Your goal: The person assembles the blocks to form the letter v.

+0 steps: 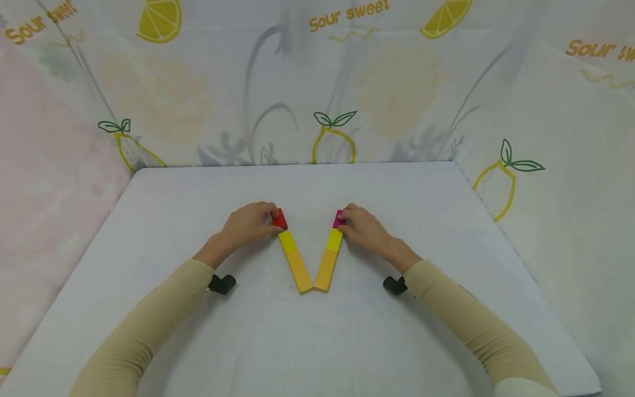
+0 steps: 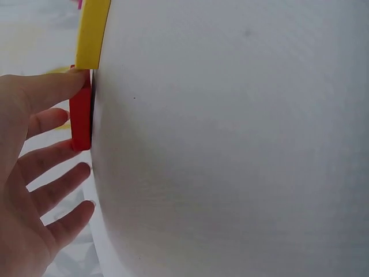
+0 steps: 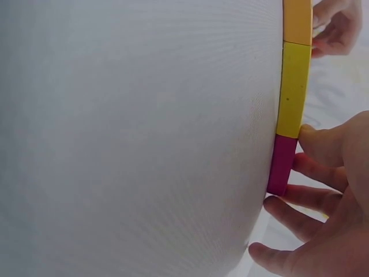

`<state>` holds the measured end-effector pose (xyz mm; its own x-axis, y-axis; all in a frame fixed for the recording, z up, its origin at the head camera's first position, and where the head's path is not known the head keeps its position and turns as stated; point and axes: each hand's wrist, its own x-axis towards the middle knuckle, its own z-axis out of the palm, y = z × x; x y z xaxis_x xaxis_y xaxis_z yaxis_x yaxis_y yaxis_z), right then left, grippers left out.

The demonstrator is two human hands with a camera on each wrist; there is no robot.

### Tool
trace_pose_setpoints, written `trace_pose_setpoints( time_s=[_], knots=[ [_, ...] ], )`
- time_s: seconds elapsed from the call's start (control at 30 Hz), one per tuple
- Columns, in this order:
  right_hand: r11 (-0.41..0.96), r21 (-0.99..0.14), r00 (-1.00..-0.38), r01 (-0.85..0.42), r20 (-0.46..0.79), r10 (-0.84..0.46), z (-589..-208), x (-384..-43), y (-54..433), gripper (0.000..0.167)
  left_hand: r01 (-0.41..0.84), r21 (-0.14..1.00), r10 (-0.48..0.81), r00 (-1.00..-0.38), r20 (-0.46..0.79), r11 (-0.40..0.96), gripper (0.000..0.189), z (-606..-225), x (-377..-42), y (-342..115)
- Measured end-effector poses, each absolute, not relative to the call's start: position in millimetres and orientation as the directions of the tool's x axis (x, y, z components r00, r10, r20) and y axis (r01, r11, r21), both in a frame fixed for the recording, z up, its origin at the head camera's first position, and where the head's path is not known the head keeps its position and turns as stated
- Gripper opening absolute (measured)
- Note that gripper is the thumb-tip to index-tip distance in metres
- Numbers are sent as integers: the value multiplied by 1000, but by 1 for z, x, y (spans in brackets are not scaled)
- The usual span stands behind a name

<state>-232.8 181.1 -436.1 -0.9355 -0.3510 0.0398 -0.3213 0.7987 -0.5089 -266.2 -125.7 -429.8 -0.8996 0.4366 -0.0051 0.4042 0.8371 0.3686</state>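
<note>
My left hand [image 1: 250,223] pinches a small red block [image 1: 280,219] between thumb and fingers at the far end of the left row. Its thumb sits where the red block meets a yellow block [image 1: 287,242]. Below that yellow one lies a longer orange block [image 1: 300,272]. On the right, a magenta block [image 3: 282,165] is held by the thumb and fingertips of my right hand [image 1: 366,229], lined up against another yellow block [image 3: 294,89]. A second orange block [image 1: 326,271] continues that row. Both rows lie flat and meet at their near ends in a V.
A white-covered table [image 1: 317,347] spreads around the blocks. Behind it hangs a lemon-print cloth [image 1: 223,82]. Black wrist-camera parts [image 1: 222,284] stick out under the left sleeve and likewise under the right sleeve [image 1: 446,292].
</note>
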Motion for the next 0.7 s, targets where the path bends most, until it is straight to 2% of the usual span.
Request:
trace_pose_setpoints(
  time_s=[0.7],
  knots=[
    [809,-496,-937,-317,31,-348,-436,-233,179,32,419,389,447,-894,22,820,25,-436,-265,-127]
  ],
)
